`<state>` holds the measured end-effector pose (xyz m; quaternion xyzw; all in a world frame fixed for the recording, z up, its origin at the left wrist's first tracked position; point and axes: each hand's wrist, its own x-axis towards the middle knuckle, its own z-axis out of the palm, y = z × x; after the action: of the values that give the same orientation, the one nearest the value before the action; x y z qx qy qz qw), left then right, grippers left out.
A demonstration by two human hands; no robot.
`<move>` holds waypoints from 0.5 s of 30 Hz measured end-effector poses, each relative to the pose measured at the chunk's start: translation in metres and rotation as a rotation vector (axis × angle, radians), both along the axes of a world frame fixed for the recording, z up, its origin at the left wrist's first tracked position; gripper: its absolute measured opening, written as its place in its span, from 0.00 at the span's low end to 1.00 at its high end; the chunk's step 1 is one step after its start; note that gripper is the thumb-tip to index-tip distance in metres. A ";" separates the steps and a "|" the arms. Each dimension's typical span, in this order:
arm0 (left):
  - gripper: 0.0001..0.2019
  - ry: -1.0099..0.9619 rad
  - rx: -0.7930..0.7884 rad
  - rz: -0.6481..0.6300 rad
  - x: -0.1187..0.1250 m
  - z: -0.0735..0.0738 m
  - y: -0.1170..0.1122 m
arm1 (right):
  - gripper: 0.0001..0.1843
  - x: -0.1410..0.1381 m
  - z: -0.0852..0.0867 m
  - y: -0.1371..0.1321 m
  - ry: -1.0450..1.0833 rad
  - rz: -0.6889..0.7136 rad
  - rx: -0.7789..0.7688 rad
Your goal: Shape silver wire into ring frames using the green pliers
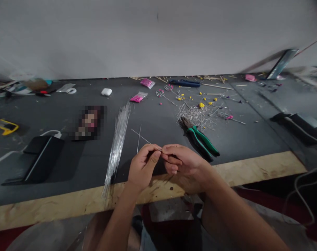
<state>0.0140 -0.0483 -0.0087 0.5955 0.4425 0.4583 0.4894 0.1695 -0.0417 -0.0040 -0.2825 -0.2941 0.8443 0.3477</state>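
My left hand [144, 165] pinches a thin metal wire [142, 136] between thumb and forefinger, and its free end points up and to the left. My right hand [183, 160] meets it fingertip to fingertip, closed on the same wire; the part between the fingers is hidden. Just beyond my left hand, a single wire [139, 137] lies on the dark tabletop. A long bundle of straight silvery wires [118, 136] rests to the left. Past my right hand lie pliers [200, 137] with green and black handles, their jaws near a heap of short wire pieces [195, 115].
Pink packets [138, 97], yellow bits [201, 105] and wooden sticks [217, 86] lie toward the wall. On the left are a white earbud case [106, 91], a black case [44, 157] and a yellow-framed tool [6, 127]. A pale wooden strip [263, 169] edges the table; a cable [302, 190] hangs at right.
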 end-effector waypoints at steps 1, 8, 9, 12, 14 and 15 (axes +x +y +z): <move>0.05 -0.015 -0.008 -0.006 0.000 0.000 0.000 | 0.12 0.001 0.000 0.001 0.012 0.008 0.008; 0.05 -0.108 -0.090 -0.021 0.004 0.003 0.000 | 0.12 0.004 -0.001 0.004 0.065 0.095 -0.019; 0.05 -0.125 -0.100 -0.031 0.004 0.003 0.000 | 0.12 0.004 -0.001 0.003 0.076 0.107 -0.027; 0.05 -0.138 -0.092 -0.084 0.000 0.003 0.001 | 0.11 0.005 -0.002 0.002 0.134 0.179 -0.051; 0.05 -0.117 -0.062 -0.118 -0.003 0.004 0.001 | 0.12 0.006 -0.003 0.000 0.166 0.220 -0.066; 0.04 -0.107 -0.044 -0.136 -0.005 0.005 0.002 | 0.13 0.006 -0.003 -0.001 0.176 0.235 -0.075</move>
<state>0.0093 -0.0468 -0.0041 0.5878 0.3843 0.4453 0.5554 0.1753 -0.0424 -0.0075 -0.1837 -0.2617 0.9111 0.2602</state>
